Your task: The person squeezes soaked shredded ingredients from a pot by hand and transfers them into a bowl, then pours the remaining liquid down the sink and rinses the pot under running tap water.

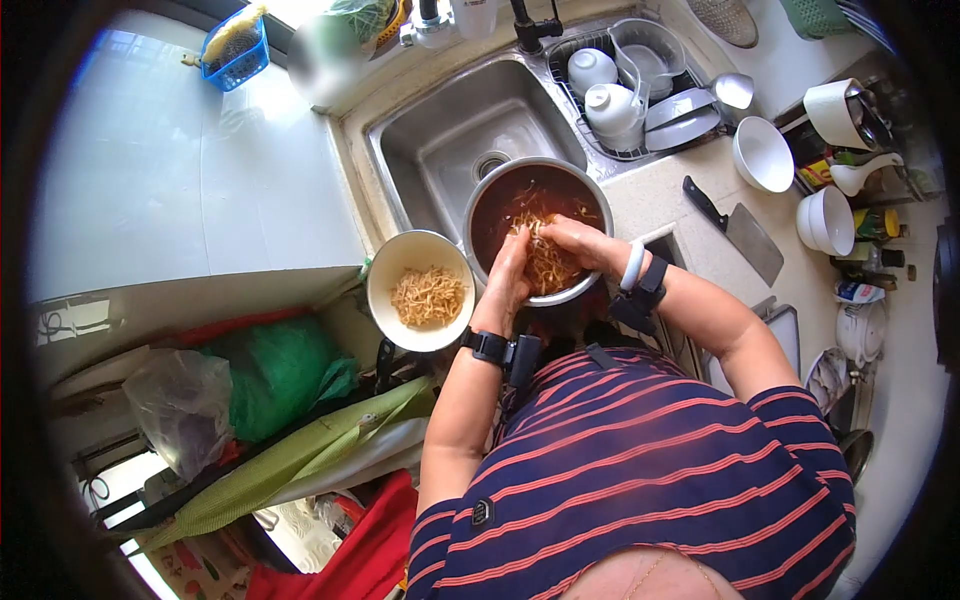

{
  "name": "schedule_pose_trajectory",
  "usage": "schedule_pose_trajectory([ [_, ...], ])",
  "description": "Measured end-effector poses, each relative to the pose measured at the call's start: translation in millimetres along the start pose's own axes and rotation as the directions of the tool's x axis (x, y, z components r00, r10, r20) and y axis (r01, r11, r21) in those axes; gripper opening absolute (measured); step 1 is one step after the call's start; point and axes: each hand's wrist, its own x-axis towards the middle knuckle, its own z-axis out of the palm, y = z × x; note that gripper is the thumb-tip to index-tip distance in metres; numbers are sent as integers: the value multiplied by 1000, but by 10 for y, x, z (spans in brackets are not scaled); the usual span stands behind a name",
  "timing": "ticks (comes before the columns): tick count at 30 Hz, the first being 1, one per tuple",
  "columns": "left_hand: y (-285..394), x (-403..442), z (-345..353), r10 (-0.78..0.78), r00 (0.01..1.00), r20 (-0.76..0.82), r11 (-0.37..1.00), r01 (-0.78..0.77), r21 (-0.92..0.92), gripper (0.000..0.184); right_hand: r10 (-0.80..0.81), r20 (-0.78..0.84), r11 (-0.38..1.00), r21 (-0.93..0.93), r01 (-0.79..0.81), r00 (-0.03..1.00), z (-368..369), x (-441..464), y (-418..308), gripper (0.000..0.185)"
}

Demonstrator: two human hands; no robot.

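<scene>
Both hands are inside a round steel bowl point(474, 222) of reddish-brown liquid at the sink's near edge. Thin yellowish strands point(552, 268), whose exact kind I cannot make out, lie in it. My left hand point(511, 265) and my right hand point(582, 242) are cupped toward each other, fingers curled around a clump of these strands. Some fingertips are hidden among them. To the left, a cream-coloured bowl point(388, 330) holds a heap of similar, paler strands point(428, 296). Neither hand touches that bowl.
Behind the steel bowl is a metal sink point(420, 128) with a black faucet point(536, 30). A rack point(570, 100) of white dishes stands at its right. A cleaver point(750, 240) lies on the right counter near a white bowl point(763, 154). Plastic bags point(280, 380) hang at the lower left.
</scene>
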Motion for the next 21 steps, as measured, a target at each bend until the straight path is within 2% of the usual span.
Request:
schedule_pose_trajectory([
  [1,21,-21,36,-17,1000,-20,1000,17,-21,34,-1,0,1000,1,1,1000,-9,18,6,31],
  [2,44,-41,56,-17,1000,-19,1000,16,-20,34,-23,66,1000,-7,24,998,-27,49,7,33],
  [3,76,-70,72,48,998,51,999,-47,-25,34,-45,132,999,-14,47,990,-41,70,11,34],
  [4,110,-108,94,112,986,121,993,-109,-34,34,-47,131,999,-13,49,990,-24,-6,-24,34],
  [6,189,-188,184,163,977,138,987,-162,-14,35,-118,111,978,186,96,987,41,-228,-134,35],
  [7,243,-183,239,152,979,135,988,-151,-17,36,-138,208,968,236,87,968,51,-216,-165,41],
  [8,296,-188,293,142,981,132,990,-141,-19,36,-141,208,968,236,90,968,73,-232,-177,41],
  [9,320,-200,359,115,992,46,993,-115,2,36,-238,212,940,296,169,948,102,-261,-179,41],
  [10,334,-226,432,116,992,47,993,-117,3,36,-332,211,902,357,244,920,128,-275,-188,40],
  [12,315,-244,535,282,959,-20,943,-273,190,38,-299,199,892,405,200,933,147,-156,-192,43],
  [13,324,-268,590,359,933,1,895,-344,285,42,-302,208,873,453,182,931,159,-145,-216,42],
  [14,332,-296,641,360,933,3,894,-345,286,42,-305,216,851,499,163,928,171,-135,-240,42],
  [15,339,-329,692,393,919,-36,831,-339,440,45,-294,148,829,531,175,944,180,-125,-265,40],
  [16,356,-368,754,432,899,-69,749,-315,583,48,-297,148,828,532,177,943,179,-155,-295,40],
  [17,282,-301,711,505,861,-59,679,-354,643,54,-303,221,812,570,130,927,172,-192,-325,41],
  [18,191,-218,644,624,780,-43,538,-390,748,46,-312,292,795,602,80,904,162,-210,-341,42],
  [19,171,-230,678,657,752,-51,504,-389,771,47,-376,339,769,633,86,863,192,-203,-358,44],
  [21,154,-258,723,691,721,-54,468,-388,794,47,-376,310,767,633,105,873,206,-260,-345,44],
])
